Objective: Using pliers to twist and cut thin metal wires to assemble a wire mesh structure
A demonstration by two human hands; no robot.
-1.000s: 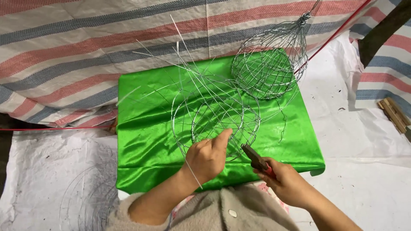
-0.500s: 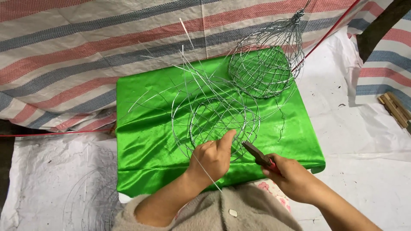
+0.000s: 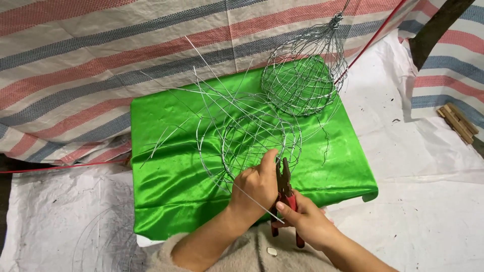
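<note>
Left hand (image 3: 257, 184) pinches the half-woven wire frame (image 3: 252, 138); right hand (image 3: 305, 221) grips red-handled pliers (image 3: 285, 199) (nose at a joint), likely twisting; next needs steady bracing.

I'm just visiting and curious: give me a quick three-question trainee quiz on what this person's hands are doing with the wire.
1. True or false: the right hand holds red-handled pliers.
2. Which is the left hand touching? A) the finished wire basket at the far edge of the green cloth; B) the unfinished wire frame in the middle of the cloth; C) the wooden sticks.
3. Fill in: the pliers' nose points toward the ____ wire frame.

Key: 1 true; 2 B; 3 unfinished.
</note>
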